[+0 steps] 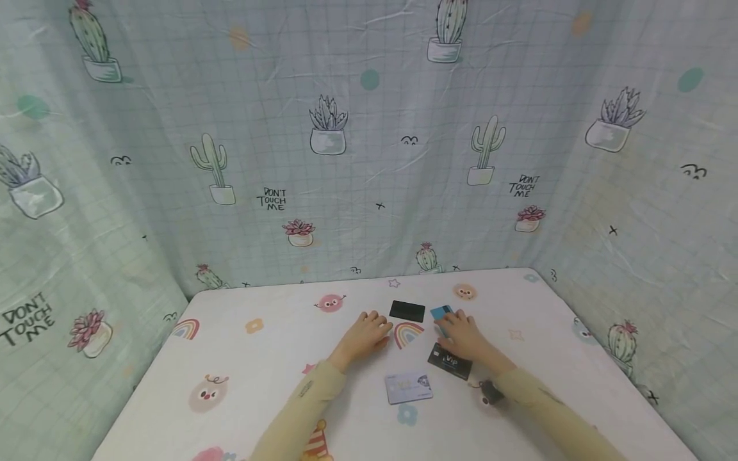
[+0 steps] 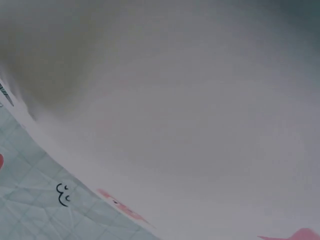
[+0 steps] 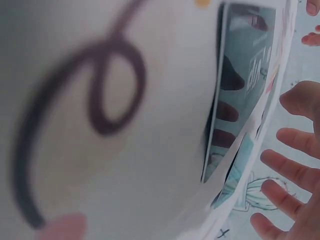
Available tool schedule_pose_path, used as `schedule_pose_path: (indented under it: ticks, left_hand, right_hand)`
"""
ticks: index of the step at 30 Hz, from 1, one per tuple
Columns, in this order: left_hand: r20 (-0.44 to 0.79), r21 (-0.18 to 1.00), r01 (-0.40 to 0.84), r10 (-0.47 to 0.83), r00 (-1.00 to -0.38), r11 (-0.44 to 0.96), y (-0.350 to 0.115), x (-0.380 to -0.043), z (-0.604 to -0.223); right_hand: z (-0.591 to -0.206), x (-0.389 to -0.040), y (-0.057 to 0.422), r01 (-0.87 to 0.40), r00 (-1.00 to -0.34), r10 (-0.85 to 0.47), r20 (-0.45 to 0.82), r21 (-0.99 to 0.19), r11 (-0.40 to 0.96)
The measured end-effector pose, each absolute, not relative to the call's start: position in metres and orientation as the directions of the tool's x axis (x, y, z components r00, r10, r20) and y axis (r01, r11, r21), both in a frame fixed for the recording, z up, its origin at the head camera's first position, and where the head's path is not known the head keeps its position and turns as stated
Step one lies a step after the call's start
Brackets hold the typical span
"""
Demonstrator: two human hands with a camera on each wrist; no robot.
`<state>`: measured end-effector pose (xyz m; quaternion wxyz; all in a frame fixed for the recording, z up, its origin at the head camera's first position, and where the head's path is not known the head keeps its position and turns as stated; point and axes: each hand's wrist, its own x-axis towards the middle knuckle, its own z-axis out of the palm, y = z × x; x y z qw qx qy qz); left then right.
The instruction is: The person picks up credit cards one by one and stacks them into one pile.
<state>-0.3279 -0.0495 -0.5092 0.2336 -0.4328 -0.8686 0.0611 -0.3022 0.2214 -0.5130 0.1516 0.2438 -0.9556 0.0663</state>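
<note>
My right hand point(image 1: 464, 336) hovers over a blue card point(image 1: 441, 312), which it partly hides in the head view. Just below it lies a black VIP card point(image 1: 450, 363). In the right wrist view the fingers point(image 3: 287, 167) are spread, with the glossy black card point(image 3: 250, 55) and the edge of the blue card point(image 3: 235, 172) beside them. My left hand point(image 1: 366, 334) is low over the table with loosely bent fingers, nothing visible in them. Nearest to it is a plain black rectangular item point(image 1: 407, 311). A silvery-lilac card point(image 1: 408, 388) lies nearer me, between the forearms.
The white table point(image 1: 259, 378) carries printed cartoon figures, among them a rainbow between the hands. A patterned cloth curtain point(image 1: 369, 173) surrounds its back and sides. A small dark object point(image 1: 491, 391) sits at the right wrist.
</note>
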Motion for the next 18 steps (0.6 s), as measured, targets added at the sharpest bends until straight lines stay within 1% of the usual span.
schedule_pose_path:
  ticks: [5, 8, 13, 16, 18]
  left_hand:
    - [0.347, -0.311, 0.711, 0.772, -0.533, 0.631, -0.047, -0.335, -0.511]
    - [0.332, -0.314, 0.696, 0.761, -0.557, 0.646, -0.043, -0.339, -0.513]
    - [0.262, -0.301, 0.663, 0.728, -0.633, 0.685, -0.036, -0.345, -0.513]
    - [0.216, -0.295, 0.637, 0.699, -0.682, 0.712, -0.034, -0.349, -0.513]
    - [0.198, -0.303, 0.620, 0.684, -0.702, 0.724, -0.033, -0.351, -0.513]
  right_hand:
    - [-0.513, -0.310, 0.220, -0.453, -0.859, -0.410, 0.308, -0.082, 0.888]
    - [-0.514, -0.314, 0.218, -0.462, -0.854, -0.419, 0.309, -0.079, 0.883]
    - [-0.509, -0.318, 0.212, -0.502, -0.837, -0.461, 0.294, -0.082, 0.861]
    - [-0.505, -0.322, 0.206, -0.497, -0.846, -0.466, 0.259, -0.067, 0.865]
    - [-0.503, -0.325, 0.204, -0.490, -0.852, -0.464, 0.242, -0.055, 0.870]
